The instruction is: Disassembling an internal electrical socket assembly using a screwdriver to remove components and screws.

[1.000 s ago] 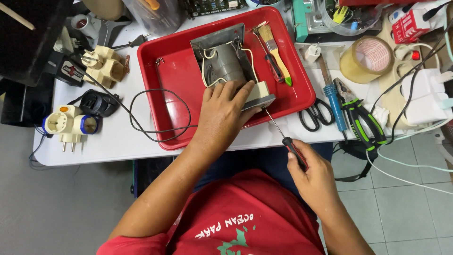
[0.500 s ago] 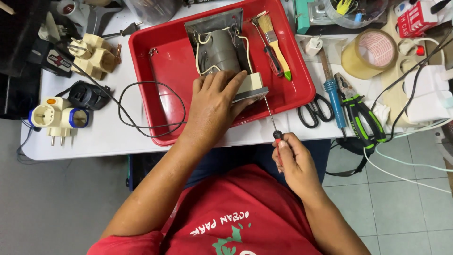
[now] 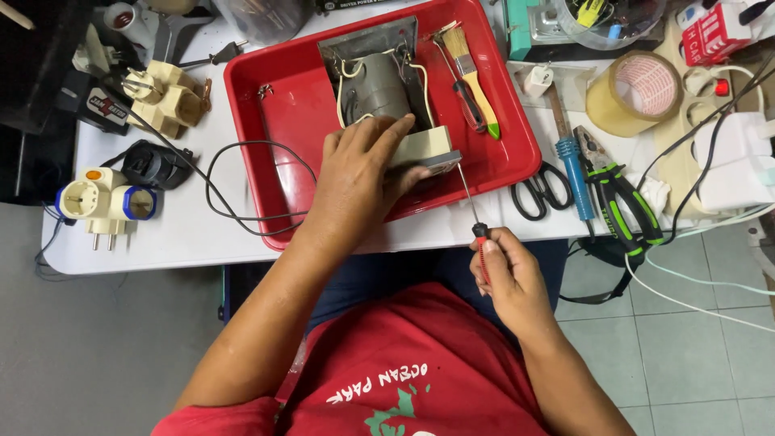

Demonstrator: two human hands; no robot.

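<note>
Visibly opened grey device point(image 3: 379, 85), cream wires exposed

Glossy plastic tray point(image 3: 282, 105), metal screwdriver shaft point(image 3: 467, 191)

Bright, even overhead light falls on the white worktop point(image 3: 186, 234), leaving soft shadows. The red tray point(image 3: 282, 105) shows mild glare. Focus stays sharp, with slight edge distortion.

Bare tray floor lay left of the opened device point(image 3: 387, 89) in the red tray point(image 3: 517, 153); a black cable point(image 3: 242, 190) looped over its left rim. A paintbrush point(image 3: 472, 81), scissors point(image 3: 542, 190) and pliers point(image 3: 617, 190) crowded the right side.
</note>
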